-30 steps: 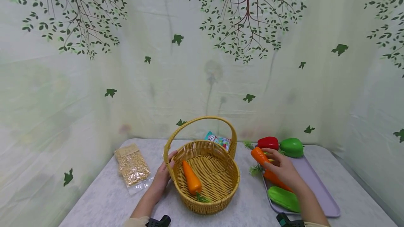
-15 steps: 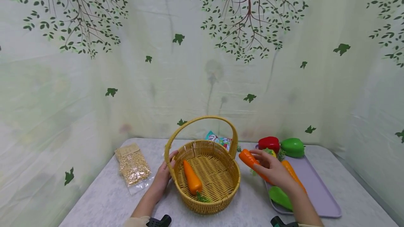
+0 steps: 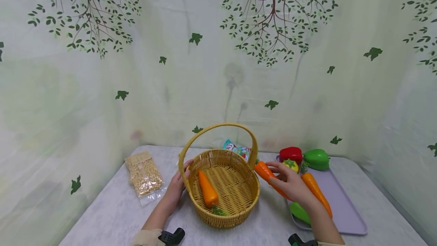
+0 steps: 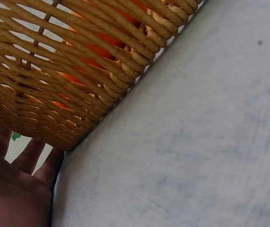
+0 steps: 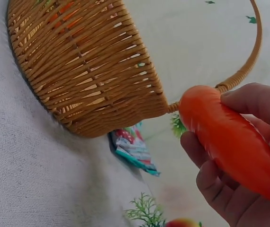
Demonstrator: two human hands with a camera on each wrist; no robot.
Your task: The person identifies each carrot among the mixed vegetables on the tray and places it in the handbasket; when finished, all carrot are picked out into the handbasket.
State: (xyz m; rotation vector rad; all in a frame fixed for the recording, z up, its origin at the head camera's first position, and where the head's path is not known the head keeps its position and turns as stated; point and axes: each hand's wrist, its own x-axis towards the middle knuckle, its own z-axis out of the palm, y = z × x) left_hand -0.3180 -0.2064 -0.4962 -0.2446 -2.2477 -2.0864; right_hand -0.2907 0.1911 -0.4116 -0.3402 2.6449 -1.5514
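A wicker basket [image 3: 223, 221] with a tall arched handle stands mid-table. One orange carrot [image 3: 207, 189] lies inside it, its leafy end toward me. At the basket's left side my left hand [image 3: 175, 187] holds the wall near the handle's foot; the left wrist view shows its fingers against the weave. My right hand [image 3: 290, 183] grips a second carrot [image 5: 229, 137] between thumb and fingers. In the head view, this carrot's blunt orange end is close to the basket's right rim. Its green leaves [image 5: 177, 124] show behind it in the right wrist view.
A lilac tray [image 3: 348, 212] on the right bears another carrot [image 3: 315, 191], a green vegetable [image 3: 299, 212] partly hidden by my arm, and red [image 3: 291, 155], green [image 3: 316, 159] and yellow [image 3: 291, 165] peppers. A grain bag [image 3: 145, 174] lies left; a colourful packet [image 3: 237, 149] sits behind the basket.
My right hand has carried its carrot left from over the tray to beside the basket's right rim, uncovering the carrot left on the tray. My left hand has stayed at the basket.
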